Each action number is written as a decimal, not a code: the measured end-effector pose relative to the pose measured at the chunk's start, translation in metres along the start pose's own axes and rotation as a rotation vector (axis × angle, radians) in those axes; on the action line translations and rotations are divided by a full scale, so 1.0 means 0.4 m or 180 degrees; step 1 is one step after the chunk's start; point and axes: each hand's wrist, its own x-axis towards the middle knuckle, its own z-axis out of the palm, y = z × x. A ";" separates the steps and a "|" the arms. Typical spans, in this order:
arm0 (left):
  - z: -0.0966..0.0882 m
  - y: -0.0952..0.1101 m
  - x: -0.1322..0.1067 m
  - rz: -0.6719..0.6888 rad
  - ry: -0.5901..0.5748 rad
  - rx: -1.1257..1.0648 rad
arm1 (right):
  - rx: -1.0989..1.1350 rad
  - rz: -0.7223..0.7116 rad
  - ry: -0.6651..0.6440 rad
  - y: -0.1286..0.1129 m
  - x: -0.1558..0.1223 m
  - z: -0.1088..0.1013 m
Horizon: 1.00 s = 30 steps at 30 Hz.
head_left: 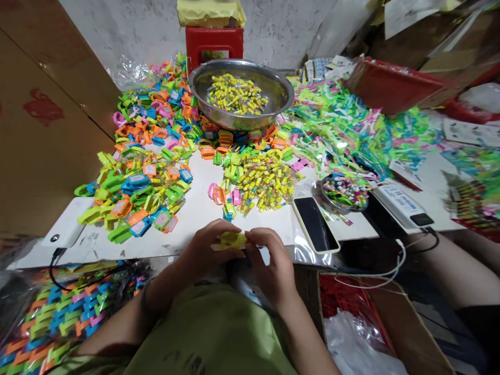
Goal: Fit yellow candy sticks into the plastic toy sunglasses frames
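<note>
Close to my body at the table's front edge, both hands meet around a small yellow plastic piece (233, 240). My left hand (209, 244) is closed on its left side, and the thumb and fingers of my right hand (271, 258) pinch its right end. The fingers partly cover it, so its exact kind cannot be made out. Just beyond lie a heap of small yellow wrapped rolls (269, 182) and a few loose toy watches (217, 194). A larger pile of colourful toy watches (136, 192) is to the left.
A steel bowl (279, 94) of yellow rolls stands at the back. A phone (315, 224), a small bowl of beads (346, 191) and a power bank (404, 205) are on the right. Cartons (50, 130) flank the left side. Another person's arm (449, 268) shows at right.
</note>
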 end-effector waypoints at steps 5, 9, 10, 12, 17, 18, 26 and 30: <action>-0.008 0.012 -0.004 0.0335 0.0130 0.0370 | -0.0145 -0.0058 0.0003 0.000 -0.003 -0.003; -0.016 0.020 -0.002 0.0547 0.0042 0.0581 | -0.0130 -0.0209 -0.0018 -0.001 -0.001 -0.006; -0.018 0.021 -0.002 0.0549 0.0023 0.0624 | -0.0119 -0.0252 -0.0037 -0.001 0.000 -0.007; -0.020 0.021 -0.003 0.0507 -0.0029 0.0654 | -0.0134 -0.0349 -0.0020 -0.003 0.004 -0.007; -0.029 0.031 -0.004 0.0288 -0.0176 0.0610 | -0.0172 -0.0591 -0.0047 -0.010 0.008 -0.002; -0.031 0.033 -0.003 0.0237 -0.0181 0.0620 | -0.0195 -0.0604 -0.0119 -0.010 0.008 -0.003; -0.040 0.017 -0.009 -0.1133 -0.0677 -0.0189 | -0.1045 -0.0586 -0.1146 -0.012 -0.005 -0.019; -0.038 -0.005 -0.009 -0.1738 -0.1166 -0.0592 | -0.1266 -0.0871 -0.1234 0.008 -0.028 0.017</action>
